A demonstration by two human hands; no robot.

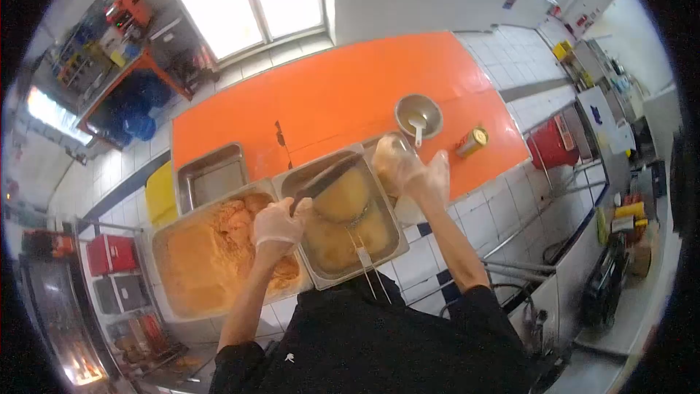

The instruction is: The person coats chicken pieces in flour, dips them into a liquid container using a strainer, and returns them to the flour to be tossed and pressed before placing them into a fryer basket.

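My left hand (278,223), in a clear glove, is closed at the near end of a long dark flat tool (329,177) that slants across a metal pan (397,249) of cloudy yellowish liquid. A round wire strainer (357,237) sits in that liquid, its handle reaching over the near rim. Left of it, a larger pan (168,305) holds orange-coated raw pieces (237,222) and pale orange breading (193,263). Also gloved, my right hand (414,171) is over a container (375,138) on the right; its thumb stands apart, but the other fingers are blurred and partly hidden.
On the orange table (328,87) stand a steel bowl (429,104) with a white-handled scoop (418,128), a can (472,141) and an empty metal tray (211,175). A yellow bin (160,193) is at left. Shelving (117,233) and a right-hand counter (583,277) flank me.
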